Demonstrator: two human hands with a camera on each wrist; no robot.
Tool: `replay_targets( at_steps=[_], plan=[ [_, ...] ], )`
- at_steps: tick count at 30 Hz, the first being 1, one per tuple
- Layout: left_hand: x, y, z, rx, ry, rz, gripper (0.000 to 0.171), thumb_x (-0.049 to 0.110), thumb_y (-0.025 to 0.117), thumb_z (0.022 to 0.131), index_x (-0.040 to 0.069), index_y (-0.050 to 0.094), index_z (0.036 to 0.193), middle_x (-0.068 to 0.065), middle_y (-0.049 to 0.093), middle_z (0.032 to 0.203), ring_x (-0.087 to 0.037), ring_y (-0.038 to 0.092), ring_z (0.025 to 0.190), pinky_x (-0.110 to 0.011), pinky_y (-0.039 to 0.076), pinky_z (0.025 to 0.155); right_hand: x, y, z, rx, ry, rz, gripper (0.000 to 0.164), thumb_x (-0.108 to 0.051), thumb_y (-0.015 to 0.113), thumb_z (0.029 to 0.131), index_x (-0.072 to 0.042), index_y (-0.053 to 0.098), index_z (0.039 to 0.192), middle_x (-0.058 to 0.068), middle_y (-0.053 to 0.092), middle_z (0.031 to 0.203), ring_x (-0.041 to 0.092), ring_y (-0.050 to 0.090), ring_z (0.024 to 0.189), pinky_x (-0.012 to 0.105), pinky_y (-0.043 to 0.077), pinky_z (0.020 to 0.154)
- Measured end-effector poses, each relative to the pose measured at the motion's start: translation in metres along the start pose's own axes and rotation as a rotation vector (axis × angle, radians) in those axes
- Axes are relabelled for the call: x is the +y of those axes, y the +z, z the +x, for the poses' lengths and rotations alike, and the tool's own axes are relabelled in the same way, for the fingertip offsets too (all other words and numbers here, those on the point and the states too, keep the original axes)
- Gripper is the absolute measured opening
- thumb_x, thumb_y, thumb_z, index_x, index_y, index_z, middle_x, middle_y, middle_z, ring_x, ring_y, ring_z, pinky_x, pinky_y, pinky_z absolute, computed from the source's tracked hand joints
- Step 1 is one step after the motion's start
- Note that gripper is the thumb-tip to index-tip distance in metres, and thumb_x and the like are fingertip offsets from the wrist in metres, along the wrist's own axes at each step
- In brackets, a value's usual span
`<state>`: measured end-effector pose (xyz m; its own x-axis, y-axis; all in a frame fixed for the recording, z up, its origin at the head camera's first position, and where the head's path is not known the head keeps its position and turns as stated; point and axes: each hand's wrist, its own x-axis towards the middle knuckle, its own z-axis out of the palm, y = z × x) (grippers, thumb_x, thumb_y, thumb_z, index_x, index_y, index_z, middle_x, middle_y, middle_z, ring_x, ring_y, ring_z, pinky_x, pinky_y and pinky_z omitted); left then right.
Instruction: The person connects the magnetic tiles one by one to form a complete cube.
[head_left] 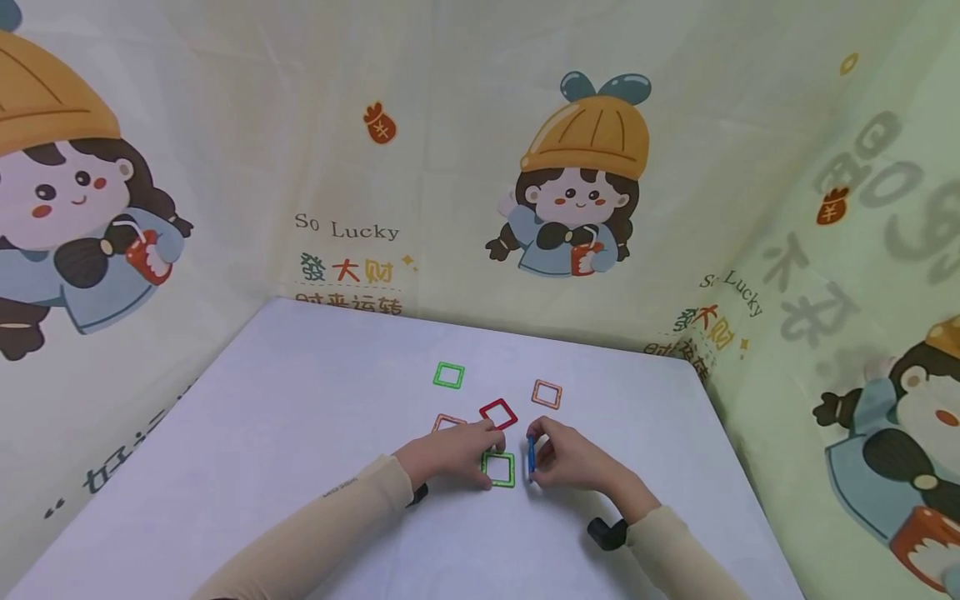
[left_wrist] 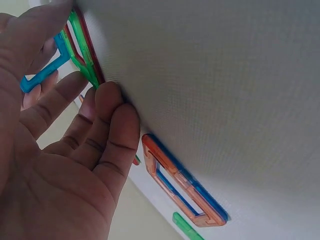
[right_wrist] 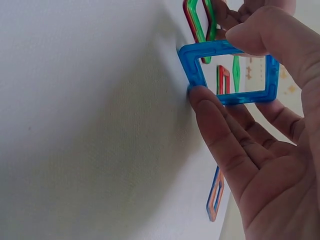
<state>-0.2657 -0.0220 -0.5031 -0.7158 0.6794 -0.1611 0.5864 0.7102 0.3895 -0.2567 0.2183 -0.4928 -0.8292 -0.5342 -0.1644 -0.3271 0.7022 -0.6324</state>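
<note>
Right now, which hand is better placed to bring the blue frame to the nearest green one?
Probably the right hand: it holds the blue frame upright, just beyond the near green frame's right side. The left hand is occupied, holding that green frame by its left side.

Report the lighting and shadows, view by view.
Head view: fairly even light, soft shadow below the right hand; left wrist view: the left hand looks dim; right wrist view: a broad, soft-edged shadow across the white tabletop beside the blue square frame.
</note>
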Motion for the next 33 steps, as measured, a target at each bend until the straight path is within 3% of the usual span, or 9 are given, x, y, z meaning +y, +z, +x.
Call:
replay_targets(
  at_steps=[10,20,33],
  plan=[
    [-0.005,0.0,0.002,0.021,0.023,0.003,0.05,0.04,0.082,0.072,0.026,0.059,0.113,0.009,0.05,0.102,-0.006,0.05,0.084,-0.023,0.046,0.08,-0.004,0.005,0.005,-0.01,-0.03,0.012,0.059,-0.026,0.081,0.074,-0.016,0.047,0.121,-0.007,0.058,0.106,0.007,0.062,0.089,0.024,0.051,0.079],
    [-0.003,0.002,0.0,0.008,0.004,0.016,0.052,0.042,0.082,0.072,0.027,0.058,0.115,0.008,0.049,0.101,-0.007,0.05,0.083,-0.024,0.047,0.078,-0.006,0.015,0.003,-0.011,-0.067,0.069,0.059,-0.028,0.082,0.074,-0.016,0.047,0.12,-0.006,0.058,0.11,0.008,0.063,0.091,0.022,0.051,0.08],
    [-0.002,0.005,0.001,0.004,0.0,0.02,0.053,0.044,0.081,0.072,0.029,0.058,0.117,0.008,0.048,0.1,-0.007,0.049,0.082,-0.023,0.046,0.075,-0.006,0.018,0.002,-0.005,-0.037,0.075,0.059,-0.027,0.082,0.073,-0.017,0.047,0.12,-0.007,0.057,0.111,0.007,0.063,0.091,0.023,0.051,0.081]
  ],
)
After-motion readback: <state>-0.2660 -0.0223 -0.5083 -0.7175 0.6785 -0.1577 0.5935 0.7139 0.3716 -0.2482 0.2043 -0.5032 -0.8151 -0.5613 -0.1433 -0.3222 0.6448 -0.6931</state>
